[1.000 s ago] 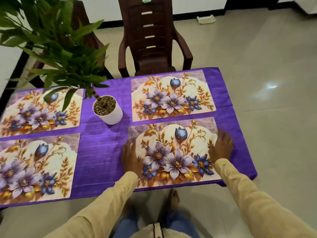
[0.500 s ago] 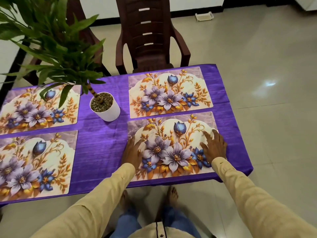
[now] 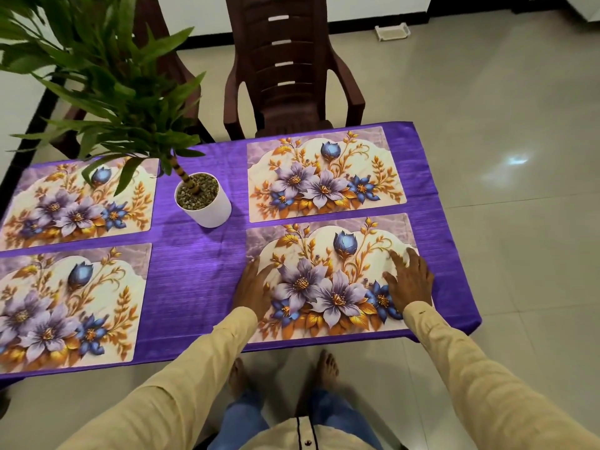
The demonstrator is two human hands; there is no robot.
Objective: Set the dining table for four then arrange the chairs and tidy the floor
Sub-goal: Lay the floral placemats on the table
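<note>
Glossy tiled floor (image 3: 487, 92), sheeny purple cloth (image 3: 194, 274), smooth printed placemats (image 3: 324, 177), brown plastic chair (image 3: 285, 76).

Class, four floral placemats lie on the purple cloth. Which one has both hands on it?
The near right placemat: the left hand and right hand rest on its ends. No hand touches the others.

The potted plant (image 3: 204, 203) rises from the counter (image 3: 451, 287), leaves overhanging the far-left placemat (image 3: 65, 206); the purple strip (image 3: 194, 287) in front of it is open, and a chair (image 3: 285, 76) blocks the far edge.
</note>
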